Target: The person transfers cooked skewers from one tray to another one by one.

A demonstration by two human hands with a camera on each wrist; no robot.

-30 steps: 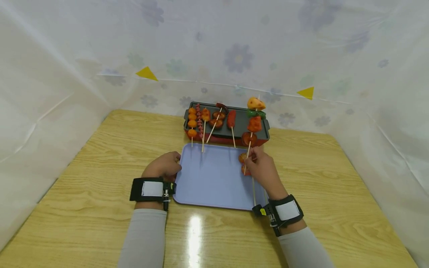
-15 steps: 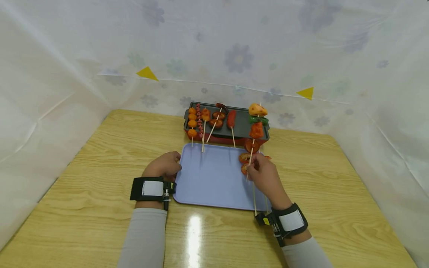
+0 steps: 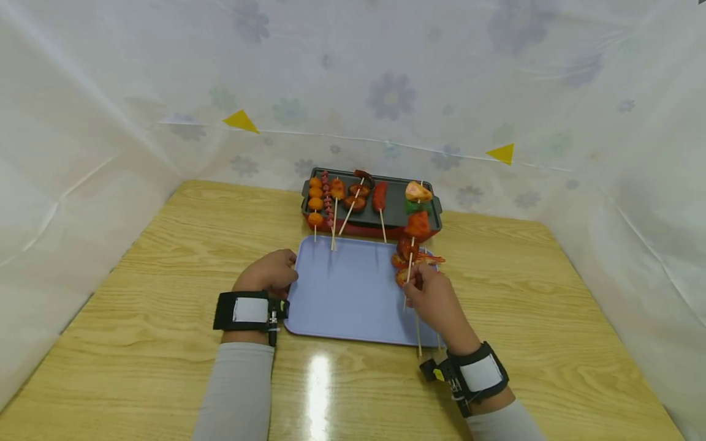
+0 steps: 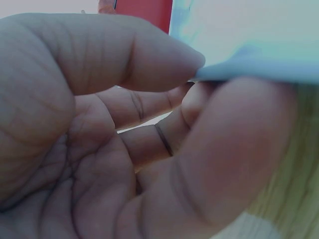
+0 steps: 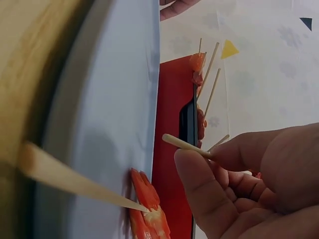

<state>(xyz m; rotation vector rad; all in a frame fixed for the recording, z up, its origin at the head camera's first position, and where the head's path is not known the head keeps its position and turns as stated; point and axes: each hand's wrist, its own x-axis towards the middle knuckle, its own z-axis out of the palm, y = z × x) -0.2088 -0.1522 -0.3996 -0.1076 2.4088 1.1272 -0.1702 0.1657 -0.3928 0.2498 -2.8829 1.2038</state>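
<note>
A mixed skewer [image 3: 418, 225] with yellow, green, red and brown pieces is pinched near its bare end by my right hand [image 3: 436, 300]. Its far pieces overlap the right part of the black-topped red grill [image 3: 394, 199] in the head view; whether they touch it I cannot tell. The pinched wooden stick [image 5: 187, 145] shows between thumb and finger in the right wrist view. My left hand [image 3: 270, 272] grips the left edge of the pale blue tray [image 3: 342, 300], thumb above the rim [image 4: 259, 69]. Beneath my right hand, orange-red shrimp-like skewers [image 5: 148, 209] lie on the tray.
On the grill, from left, are a skewer of orange balls [image 3: 315, 203], a thin pink-red skewer [image 3: 327, 199], an orange-red one [image 3: 337, 188], brown slices [image 3: 355, 202] and a red sausage [image 3: 379, 196]. Their sticks point toward the tray. A patterned curtain [image 3: 353, 73] hangs behind the wooden table [image 3: 165, 263].
My right hand has moved down and slightly toward me with the mixed skewer, and the skewer's far end has sunk to the level of the grill. The left hand stays on the tray.
</note>
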